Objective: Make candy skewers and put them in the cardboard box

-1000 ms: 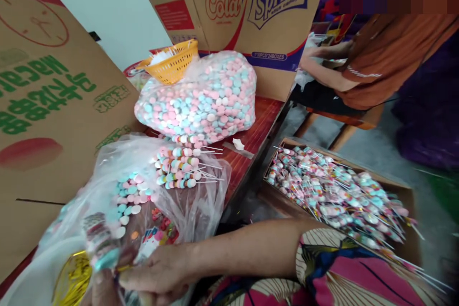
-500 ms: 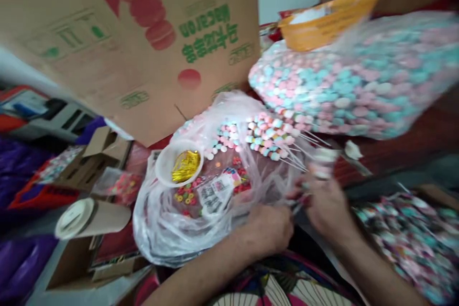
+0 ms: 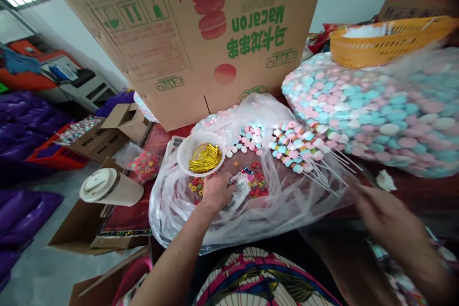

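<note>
My left hand reaches down over the clear plastic bag, its fingers bent and drawn together among small ring-shaped candies. The fingertips are partly hidden, so what they grip does not show. Against its right side lie printed plastic packets. Just beyond it stands a white bowl of gold twist ties. My right hand is smeared by motion, near the white stick ends of a pile of candy skewers; its fingers cannot be made out.
A big Macaron carton stands behind. At right lies a large bag of pastel candies under an orange basket. A lidded cup lies tipped at left beside a small candy bag. More skewers are at lower right.
My hands were together at the near right of the bag, around pale candies. Now the left has moved left to the packets and ring candies, and the right has swung right. The view has shifted.
</note>
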Demonstrator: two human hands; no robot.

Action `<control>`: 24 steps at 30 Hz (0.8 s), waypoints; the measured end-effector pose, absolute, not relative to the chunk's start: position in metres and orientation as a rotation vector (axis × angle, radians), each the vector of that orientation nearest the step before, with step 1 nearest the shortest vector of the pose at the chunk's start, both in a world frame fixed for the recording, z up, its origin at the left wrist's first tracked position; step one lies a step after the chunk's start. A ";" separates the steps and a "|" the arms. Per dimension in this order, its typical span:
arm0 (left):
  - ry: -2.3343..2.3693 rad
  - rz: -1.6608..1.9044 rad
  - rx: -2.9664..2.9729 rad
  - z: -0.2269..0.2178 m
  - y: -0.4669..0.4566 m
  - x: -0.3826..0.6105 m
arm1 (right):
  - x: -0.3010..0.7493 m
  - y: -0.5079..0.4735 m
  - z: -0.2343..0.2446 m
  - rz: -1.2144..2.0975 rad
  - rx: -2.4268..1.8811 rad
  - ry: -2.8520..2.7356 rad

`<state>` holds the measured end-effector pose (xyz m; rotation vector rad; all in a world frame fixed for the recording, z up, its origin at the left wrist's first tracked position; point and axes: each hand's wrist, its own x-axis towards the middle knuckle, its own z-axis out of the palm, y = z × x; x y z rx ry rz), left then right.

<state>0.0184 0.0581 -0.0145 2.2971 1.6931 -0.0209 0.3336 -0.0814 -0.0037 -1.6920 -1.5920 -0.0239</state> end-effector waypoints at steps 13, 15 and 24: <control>1.462 0.092 2.391 -0.015 0.049 -0.007 | 0.201 0.053 -0.029 0.564 -1.246 -2.149; 1.460 0.132 2.435 -0.008 0.046 0.002 | 0.203 0.052 -0.031 0.554 -1.252 -2.153; 1.126 0.517 2.025 0.006 0.054 0.024 | 0.214 0.034 -0.013 0.456 -1.188 -2.083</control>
